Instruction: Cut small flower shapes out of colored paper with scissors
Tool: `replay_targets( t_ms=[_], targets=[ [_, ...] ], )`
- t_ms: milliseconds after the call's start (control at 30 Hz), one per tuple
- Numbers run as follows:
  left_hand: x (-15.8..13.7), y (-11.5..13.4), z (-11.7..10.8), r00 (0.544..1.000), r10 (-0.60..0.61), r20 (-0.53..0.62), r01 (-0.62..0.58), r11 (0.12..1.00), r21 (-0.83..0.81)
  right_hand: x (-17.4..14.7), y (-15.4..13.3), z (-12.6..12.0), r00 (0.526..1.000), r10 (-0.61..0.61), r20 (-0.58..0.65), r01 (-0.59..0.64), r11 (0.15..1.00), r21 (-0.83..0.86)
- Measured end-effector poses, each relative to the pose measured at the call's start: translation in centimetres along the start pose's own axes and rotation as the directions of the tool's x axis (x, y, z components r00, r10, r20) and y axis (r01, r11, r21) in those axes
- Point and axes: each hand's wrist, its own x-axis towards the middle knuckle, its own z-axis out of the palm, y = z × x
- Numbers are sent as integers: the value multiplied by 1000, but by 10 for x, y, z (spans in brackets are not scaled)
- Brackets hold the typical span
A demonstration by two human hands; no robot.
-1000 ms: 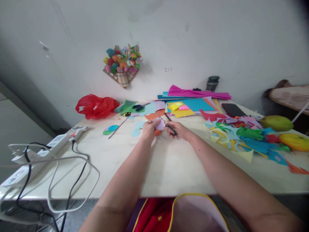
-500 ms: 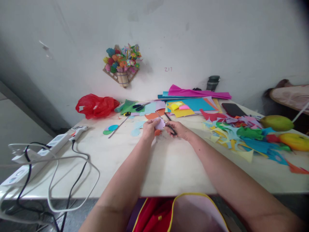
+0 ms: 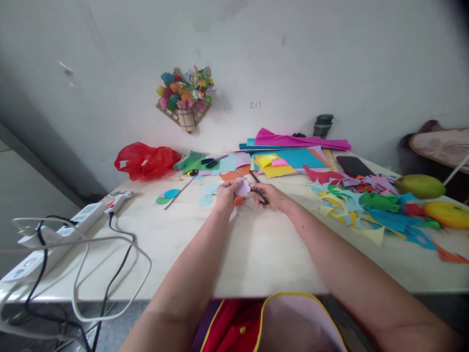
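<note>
Between the fingers of my left hand [image 3: 227,192] is a small piece of lilac paper [image 3: 242,188], held above the table. My right hand [image 3: 271,194] grips black-handled scissors [image 3: 261,196], their blades at the paper's edge. Whether the blades are parted is too small to tell. Just below the lilac paper is a small orange piece of paper [image 3: 239,201]. Pale blue paper circles [image 3: 207,198] lie left of my left hand. Further left are a blue paper circle [image 3: 171,194] and a green one, partly overlapping, beside a thin dark stick [image 3: 179,193].
A pile of paper scraps [image 3: 351,205] covers the right side, near a phone [image 3: 354,166] and mango-like fruit [image 3: 419,186]. Coloured sheets [image 3: 308,159], a second pair of scissors [image 3: 212,162] and a red plastic bag [image 3: 144,161] lie behind. A power strip [image 3: 58,239] with cables occupies the left.
Both hands stay in nearly the same place. The lilac paper and the scissors have shifted only very slightly.
</note>
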Motion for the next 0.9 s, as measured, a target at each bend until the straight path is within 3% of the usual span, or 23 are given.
replay_targets(
  t_ms=[300, 900],
  targets=[
    [4, -2, -3, 1000, 17, 4, -17, 1000, 5, 1, 3, -6, 999, -6, 50, 11, 996, -90],
    [-3, 4, 1, 999, -11, 40, 10, 1000, 22, 2, 5, -5, 1000, -4, 24, 5, 997, -72]
  ],
)
